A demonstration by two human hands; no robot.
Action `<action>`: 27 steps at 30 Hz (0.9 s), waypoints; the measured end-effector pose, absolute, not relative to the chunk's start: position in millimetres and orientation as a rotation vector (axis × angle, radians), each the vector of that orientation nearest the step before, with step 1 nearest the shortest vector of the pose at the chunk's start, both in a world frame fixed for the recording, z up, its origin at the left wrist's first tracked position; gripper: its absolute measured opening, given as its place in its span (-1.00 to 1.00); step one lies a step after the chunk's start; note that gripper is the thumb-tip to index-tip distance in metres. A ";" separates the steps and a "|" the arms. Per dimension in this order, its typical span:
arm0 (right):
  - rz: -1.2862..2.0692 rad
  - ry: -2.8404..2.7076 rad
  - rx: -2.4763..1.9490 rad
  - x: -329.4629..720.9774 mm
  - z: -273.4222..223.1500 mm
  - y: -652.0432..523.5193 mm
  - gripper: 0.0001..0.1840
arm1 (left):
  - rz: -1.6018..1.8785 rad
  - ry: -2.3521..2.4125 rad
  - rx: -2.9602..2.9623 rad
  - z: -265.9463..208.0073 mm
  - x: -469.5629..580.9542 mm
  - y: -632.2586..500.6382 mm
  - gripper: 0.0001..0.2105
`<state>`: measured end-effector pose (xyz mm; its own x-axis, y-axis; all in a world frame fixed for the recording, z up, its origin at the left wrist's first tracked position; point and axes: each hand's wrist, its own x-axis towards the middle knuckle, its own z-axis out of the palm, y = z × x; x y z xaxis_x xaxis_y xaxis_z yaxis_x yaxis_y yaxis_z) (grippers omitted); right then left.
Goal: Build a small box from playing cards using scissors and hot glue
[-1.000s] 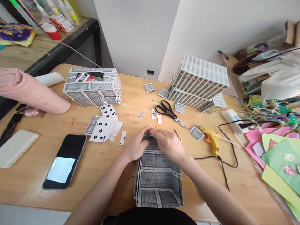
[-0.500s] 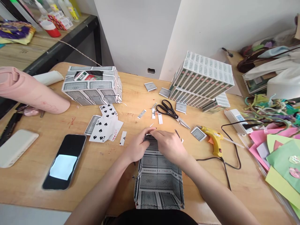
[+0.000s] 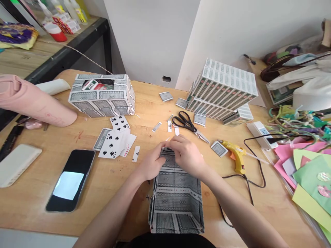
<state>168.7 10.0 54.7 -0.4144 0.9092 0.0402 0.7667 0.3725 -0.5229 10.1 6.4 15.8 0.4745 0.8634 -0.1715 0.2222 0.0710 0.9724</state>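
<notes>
An open box built of playing cards, grey patterned backs showing, lies in front of me near the table's front edge. My left hand is closed on the far left part of its rim, thumb inside and fingers over the edge. My right hand grips the same far rim a little to the right, with its fingers curled; the fingertips are partly hidden. Just beyond the hands are cut card strips and black-handled scissors. A yellow glue gun lies to the right, its nozzle by a folded card.
A finished-looking card box stands at the back left, a stack of card packs at the back right. Loose cards, a phone and a pink bottle are leftward. A power strip and coloured paper lie rightward.
My right hand has shifted slightly, its fingers now more curled at the far rim. The left hand stays nearly in place. The glue gun's cord now shows a loop beside my right forearm.
</notes>
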 end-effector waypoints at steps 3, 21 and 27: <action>0.621 -2.291 -1.476 168.3 52.0 9.2 -0.57 | 0.610 1.010 1.486 16.3 10.5 7.3 -0.49; 0.617 -2.711 -1.783 152.4 96.4 8.1 -0.63 | 0.617 0.997 1.534 14.9 12.9 5.9 -0.42; 0.728 -2.754 -1.706 154.9 101.3 15.9 -0.62 | 0.605 1.016 1.529 17.2 13.4 6.5 -0.46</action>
